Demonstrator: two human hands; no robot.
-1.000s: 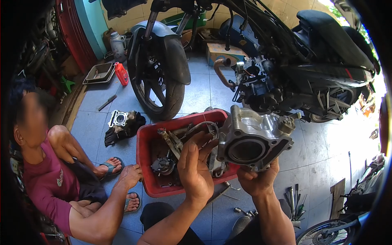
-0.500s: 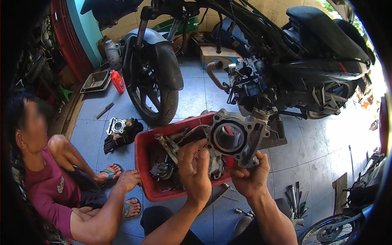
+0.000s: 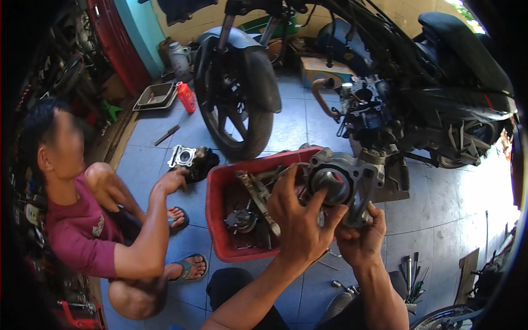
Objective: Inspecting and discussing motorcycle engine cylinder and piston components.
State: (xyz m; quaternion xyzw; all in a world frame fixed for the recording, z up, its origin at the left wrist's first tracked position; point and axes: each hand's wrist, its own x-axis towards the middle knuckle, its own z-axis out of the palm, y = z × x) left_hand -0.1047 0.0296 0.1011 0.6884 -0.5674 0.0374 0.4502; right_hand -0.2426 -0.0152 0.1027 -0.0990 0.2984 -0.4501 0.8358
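Holding engine cylinder point(image 3: 341, 184) above red tray point(image 3: 217, 220), both grips closed on it: left hand point(image 3: 300, 220) across bore face, right hand point(image 3: 360, 239) beneath. Risk: greasy metal slips, drops onto tray parts point(image 3: 250, 206) or floor tiles; fins may chip.

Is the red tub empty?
No, the red tub holds greasy metal engine parts, and both hands, left hand and right hand, hold a grey engine cylinder above it.
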